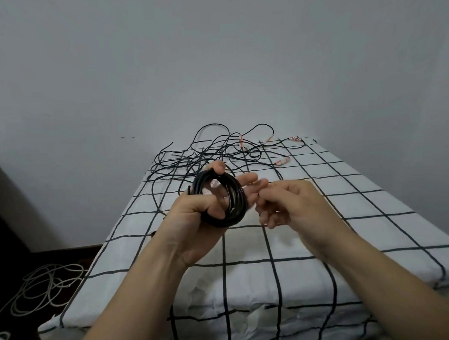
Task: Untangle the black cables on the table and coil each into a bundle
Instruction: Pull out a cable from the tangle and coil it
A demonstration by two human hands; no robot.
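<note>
Head view gives me the left hand (194, 218) gripping a coil of black cable (236, 197), fingers and thumb curled round its loops, held above the middle of the worktop (300, 246). The right hand (292, 202) sits just beside it with fingers curled, and I cannot tell whether it pinches a loose end or nothing. I judge this bundle is being closed off while the tangle of black cables (212, 155) waits at the far end, so next the tail needs tucking, the coil setting down clear of the tangle, then one free end picking out.
</note>
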